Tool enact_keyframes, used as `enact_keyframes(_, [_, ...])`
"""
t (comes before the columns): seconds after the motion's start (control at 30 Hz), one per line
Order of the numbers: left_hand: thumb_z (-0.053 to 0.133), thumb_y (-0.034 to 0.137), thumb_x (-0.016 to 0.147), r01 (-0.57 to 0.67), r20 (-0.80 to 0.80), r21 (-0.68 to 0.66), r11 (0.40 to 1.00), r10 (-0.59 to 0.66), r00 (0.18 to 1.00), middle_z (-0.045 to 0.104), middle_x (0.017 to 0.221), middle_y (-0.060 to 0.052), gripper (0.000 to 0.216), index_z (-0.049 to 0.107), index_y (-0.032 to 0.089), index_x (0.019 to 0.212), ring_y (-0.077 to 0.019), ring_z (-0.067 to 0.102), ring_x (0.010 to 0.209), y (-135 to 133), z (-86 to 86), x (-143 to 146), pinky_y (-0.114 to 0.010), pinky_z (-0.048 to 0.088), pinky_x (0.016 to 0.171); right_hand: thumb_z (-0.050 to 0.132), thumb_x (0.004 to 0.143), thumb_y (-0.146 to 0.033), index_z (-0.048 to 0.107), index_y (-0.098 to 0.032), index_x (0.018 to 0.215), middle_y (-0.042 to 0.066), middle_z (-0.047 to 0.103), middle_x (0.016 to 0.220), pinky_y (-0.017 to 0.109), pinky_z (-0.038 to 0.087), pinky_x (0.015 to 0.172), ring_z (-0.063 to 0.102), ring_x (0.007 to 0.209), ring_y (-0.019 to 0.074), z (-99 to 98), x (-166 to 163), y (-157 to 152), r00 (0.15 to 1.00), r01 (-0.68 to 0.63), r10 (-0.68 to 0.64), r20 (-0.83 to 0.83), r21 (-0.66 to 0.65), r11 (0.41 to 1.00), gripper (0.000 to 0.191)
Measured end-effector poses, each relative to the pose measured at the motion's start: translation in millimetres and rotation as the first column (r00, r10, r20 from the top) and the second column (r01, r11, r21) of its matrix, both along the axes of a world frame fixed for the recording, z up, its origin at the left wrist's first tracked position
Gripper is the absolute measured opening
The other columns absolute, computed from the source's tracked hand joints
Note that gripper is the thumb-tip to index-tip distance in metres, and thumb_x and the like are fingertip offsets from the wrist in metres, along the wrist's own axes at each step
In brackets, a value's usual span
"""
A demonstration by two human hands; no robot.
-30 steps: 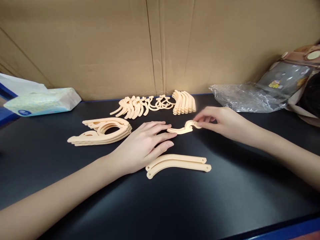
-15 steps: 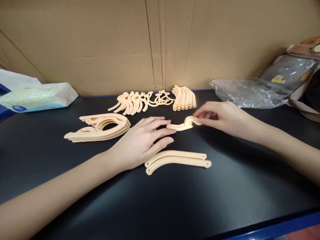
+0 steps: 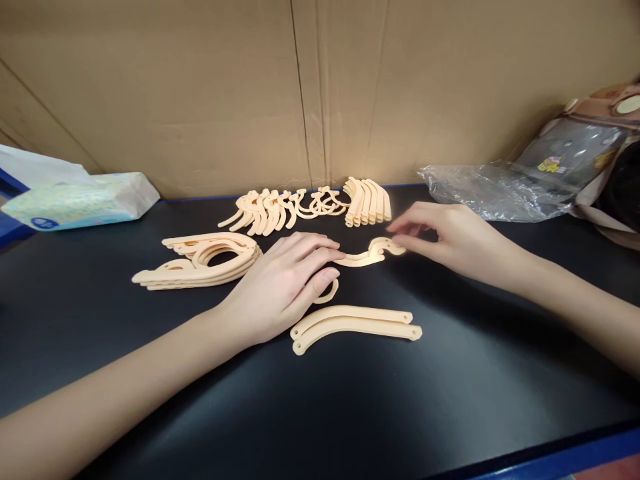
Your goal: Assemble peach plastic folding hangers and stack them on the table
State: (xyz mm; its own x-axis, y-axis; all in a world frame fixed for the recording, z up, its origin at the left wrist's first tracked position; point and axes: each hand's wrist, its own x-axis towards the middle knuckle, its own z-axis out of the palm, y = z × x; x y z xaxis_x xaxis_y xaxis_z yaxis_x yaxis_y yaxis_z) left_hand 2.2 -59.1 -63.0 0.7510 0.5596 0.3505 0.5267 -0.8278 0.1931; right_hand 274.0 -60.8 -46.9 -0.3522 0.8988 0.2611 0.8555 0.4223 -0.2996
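Note:
My left hand (image 3: 287, 287) lies palm-down over the black tabletop with its fingers stretched out. Its fingertips touch or nearly touch the left end of a cream hook-shaped hanger piece (image 3: 370, 253). Below its thumb, part of a curved cream piece (image 3: 333, 291) peeks out; the hand covers the rest. At the hook piece's right end hovers my right hand (image 3: 433, 233), thumb and forefinger slightly apart with nothing visible between them. Nearer to me, two curved hanger arms (image 3: 355, 323) with end holes lie side by side.
Left of my left hand is a stack of cream folding hangers (image 3: 200, 263). Along the back lie small hook pieces (image 3: 270, 210), thin curved pieces (image 3: 323, 203) and more hanger arms (image 3: 367, 200). A tissue pack (image 3: 85, 200), a clear plastic bag (image 3: 485, 190) and a cardboard wall (image 3: 225, 100) border the table.
My right hand's fingers have come off the end of the hook piece. My left thumb has shifted a little, and the curved piece under it now shows.

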Motion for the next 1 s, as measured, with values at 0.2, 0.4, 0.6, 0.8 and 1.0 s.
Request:
enact_keyframes(0.2, [0.034, 0.018, 0.097, -0.008, 0.052, 0.093, 0.996, 0.004, 0.999, 0.059, 0.087, -0.007, 0.027, 0.058, 0.014, 0.085, -0.0194, 0.051, 0.082, -2, 1.9, 1, -0.033, 0.042, 0.074, 0.051, 0.09, -0.032, 0.068, -0.021, 0.099, 0.005, 0.066, 0.095, 0.033, 0.046, 0.074, 0.061, 0.086, 0.0208, 2.0, -3, -5, 0.999, -0.036, 0.036, 0.004, 0.115, 0.993, 0.022])
enact_keyframes(0.4, [0.039, 0.016, 0.094, 0.003, 0.037, 0.17, 0.986, -0.009, 0.999, 0.059, 0.08, -0.006, 0.022, 0.057, 0.015, 0.082, -0.0189, 0.049, 0.075, -6, 4.1, -1, -0.033, 0.039, 0.068, 0.048, 0.091, -0.031, 0.066, -0.021, 0.098, 0.006, 0.066, 0.096, 0.034, 0.045, 0.075, 0.061, 0.088, 0.0219, 3.3, -6, -8, 0.997, -0.081, 0.082, -0.002, 0.16, 0.984, 0.022])
enact_keyframes(0.6, [0.044, 0.016, 0.093, -0.022, 0.025, 0.118, 0.993, 0.019, 1.0, 0.064, 0.093, -0.006, 0.019, 0.062, 0.015, 0.097, -0.0186, 0.054, 0.083, -10, 0.4, -22, -0.032, 0.043, 0.074, 0.049, 0.091, -0.028, 0.066, -0.021, 0.098, 0.006, 0.066, 0.099, 0.034, 0.046, 0.076, 0.06, 0.089, 0.0219, 3.6, -6, -9, 0.994, -0.108, 0.107, 0.013, 0.174, 0.979, 0.019])
enact_keyframes(0.8, [0.047, 0.021, 0.096, 0.1, -0.092, 0.172, 0.98, -0.085, 0.992, 0.065, 0.117, -0.005, 0.025, 0.064, 0.019, 0.113, -0.0204, 0.056, 0.111, -3, 2.4, -35, -0.034, 0.045, 0.091, 0.05, 0.092, -0.027, 0.066, -0.02, 0.098, 0.006, 0.066, 0.096, 0.036, 0.046, 0.077, 0.059, 0.087, 0.0217, 3.3, -6, -9, 0.987, -0.161, 0.156, 0.044, 0.219, 0.962, 0.019])
enact_keyframes(1.0, [0.039, 0.021, 0.099, 0.229, -0.215, 0.285, 0.931, -0.17, 0.962, 0.068, 0.116, -0.007, 0.03, 0.063, 0.014, 0.115, -0.0231, 0.061, 0.106, -4, 6.4, -33, -0.036, 0.05, 0.085, 0.051, 0.092, -0.025, 0.067, -0.019, 0.097, 0.005, 0.067, 0.095, 0.037, 0.044, 0.079, 0.059, 0.088, 0.021, 3.9, -9, -11, 0.98, -0.199, 0.192, 0.052, 0.244, 0.949, 0.017])
